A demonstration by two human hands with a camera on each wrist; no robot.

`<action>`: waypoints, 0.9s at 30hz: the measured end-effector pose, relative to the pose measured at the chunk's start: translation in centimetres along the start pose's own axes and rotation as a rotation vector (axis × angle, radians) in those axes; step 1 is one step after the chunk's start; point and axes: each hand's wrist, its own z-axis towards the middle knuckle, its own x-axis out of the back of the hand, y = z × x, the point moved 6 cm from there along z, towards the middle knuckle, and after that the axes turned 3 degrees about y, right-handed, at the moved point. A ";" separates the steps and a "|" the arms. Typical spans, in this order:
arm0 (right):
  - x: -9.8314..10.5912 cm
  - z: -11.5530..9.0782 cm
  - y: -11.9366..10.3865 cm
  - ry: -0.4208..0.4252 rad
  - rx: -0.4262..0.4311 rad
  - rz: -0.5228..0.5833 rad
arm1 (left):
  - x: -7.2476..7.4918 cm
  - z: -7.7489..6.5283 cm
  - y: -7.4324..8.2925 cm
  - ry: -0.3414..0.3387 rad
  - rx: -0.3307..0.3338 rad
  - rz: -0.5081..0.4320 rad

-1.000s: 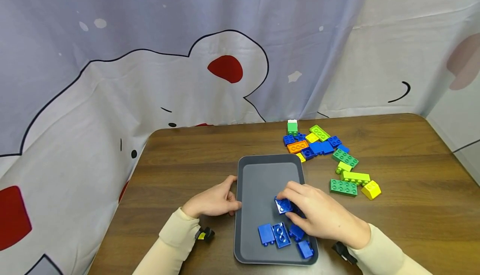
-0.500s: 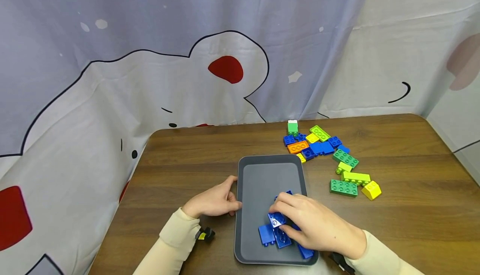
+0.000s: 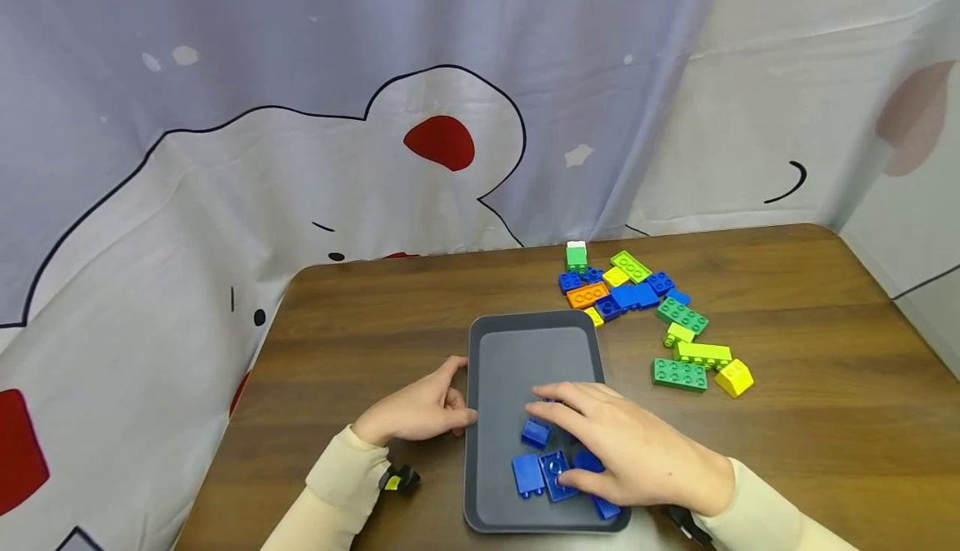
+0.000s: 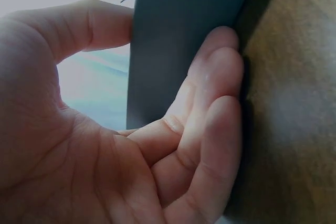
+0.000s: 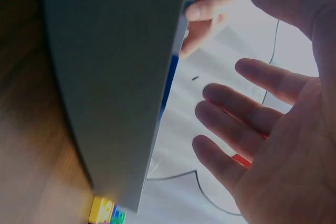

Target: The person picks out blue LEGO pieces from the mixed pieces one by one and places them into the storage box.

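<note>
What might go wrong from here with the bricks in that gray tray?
The right hand, spread low over loose blue plastic bricks in the shallow gray rectangular tray, might knock them askew.

The left hand holds the tray's left edge; a push could nudge the tray against the small yellow plastic brick by its far right corner.

Head view forward-down, close low wrist views, tray (image 3: 525, 359) shared

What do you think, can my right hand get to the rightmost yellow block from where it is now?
Probably yes: your right hand looks empty, its fingers spread, and nothing seems to block the way across the bare table to that yellow block.
</note>
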 end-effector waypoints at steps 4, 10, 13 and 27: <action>0.9 -0.7 1.2 0.009 -0.046 -0.034 | 0.0 -0.1 0.1 0.010 -0.017 0.003; 2.7 -2.0 3.6 0.068 -0.090 -0.116 | -0.1 -0.2 0.1 0.025 -0.024 0.010; 3.6 -2.7 5.0 0.104 -0.106 -0.137 | -0.1 -0.3 0.1 0.033 -0.025 0.016; 7.7 -3.0 13.2 0.148 -0.251 -0.178 | -0.1 -0.4 0.0 0.030 -0.034 0.014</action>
